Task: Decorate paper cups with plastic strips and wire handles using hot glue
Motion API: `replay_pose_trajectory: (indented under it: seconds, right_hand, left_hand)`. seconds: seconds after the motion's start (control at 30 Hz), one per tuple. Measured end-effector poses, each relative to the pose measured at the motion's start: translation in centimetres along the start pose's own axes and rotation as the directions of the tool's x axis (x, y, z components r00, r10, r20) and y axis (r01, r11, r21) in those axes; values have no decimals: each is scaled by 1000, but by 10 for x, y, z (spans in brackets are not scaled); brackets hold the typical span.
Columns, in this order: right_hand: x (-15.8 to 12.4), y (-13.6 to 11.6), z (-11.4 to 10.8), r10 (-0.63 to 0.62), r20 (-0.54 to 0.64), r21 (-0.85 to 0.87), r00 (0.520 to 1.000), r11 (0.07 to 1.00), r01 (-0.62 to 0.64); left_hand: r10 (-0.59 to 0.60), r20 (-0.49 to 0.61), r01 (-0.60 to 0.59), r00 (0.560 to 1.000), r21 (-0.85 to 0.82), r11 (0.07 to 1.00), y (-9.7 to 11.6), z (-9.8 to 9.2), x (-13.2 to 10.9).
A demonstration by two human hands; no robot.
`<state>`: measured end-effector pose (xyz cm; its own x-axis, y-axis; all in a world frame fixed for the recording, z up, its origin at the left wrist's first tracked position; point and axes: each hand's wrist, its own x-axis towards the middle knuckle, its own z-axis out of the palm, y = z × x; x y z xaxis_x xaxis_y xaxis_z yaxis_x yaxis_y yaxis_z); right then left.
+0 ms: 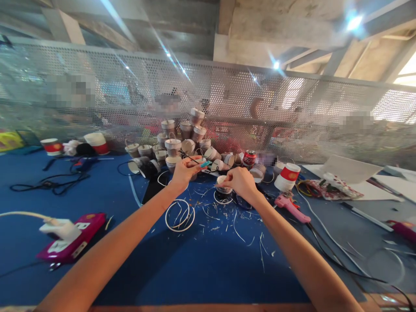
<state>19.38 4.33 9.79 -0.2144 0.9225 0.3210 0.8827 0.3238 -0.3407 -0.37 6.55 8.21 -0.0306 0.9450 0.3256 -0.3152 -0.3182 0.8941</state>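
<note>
Item: blue desk (208,268), head view, 2 bare hands at centre. L hand (184,171): grip clenched on a thin tool (204,164) w/ teal tip, which points right toward the other hand. R hand (239,182): grip pinched on the rim of a small cup (223,185). The cup stands upright on the desk at centre, just left of the R hand & partly hidden by its fingers. Near front of L hand: white ring (180,216) lying flat, w/ loose strips inside. Pale scraps (238,229) are strewn around both hands. Behind hands: pile of cups (178,143), approx. 20, stacked against a mesh screen (227,99); some upright, some tipped. Right of pile: red can (249,157), then a red-banded cup (287,176). Just right of R wrist: pink glue gun (291,208) lying on its side, cord trailing to the front edge. Front left: magenta power strip (76,242) w/ white plug (60,228) in it. Far left: black cable (48,183) & 2 more red-banded cups (96,143).
</note>
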Motion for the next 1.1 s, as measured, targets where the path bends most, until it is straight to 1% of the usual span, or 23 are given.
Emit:
replay_pose_trajectory:
  seconds: [0.1,0.17,0.23,0.3,0.37,0.53,0.7,0.83,1.0,1.1]
  right_hand:
    - [-1,-1,1,16,-31,-42,999,999,-18]
    - [0,-1,1,7,-33,-21,999,1000,-8]
    - [0,1,-1,-51,9,56,999,997,50]
    - [2,4,-2,-131,75,144,989,982,119]
    - [3,7,-3,-164,113,162,980,976,144]
    - [4,10,-4,-126,69,50,990,991,123]
    - [4,10,-4,-109,75,34,991,994,107]
    - [6,10,-2,-112,83,21,990,994,110]
    - [5,9,2,-71,26,-37,997,997,72]
    - [5,8,5,-56,12,-65,998,996,57]
  left_hand:
    - [-4,-19,4,1000,5,1000,-1,0,0]
    - [1,-29,-1,1000,16,1000,0,0,1]
    - [12,-34,-11,999,21,1000,2,-1,2]
    - [18,-36,-18,999,12,1000,4,-1,2]
    - [14,-32,-14,999,-1,1000,5,-1,2]
    - [-13,-20,13,1000,-13,1000,4,0,2]
    - [-13,-47,12,999,-11,1000,5,-1,3]
    - [-7,-28,7,1000,-18,1000,4,-1,3]
    - [-18,-8,18,1000,-15,1000,-5,-2,1]
    - [-34,-7,33,999,-15,999,-7,-2,0]
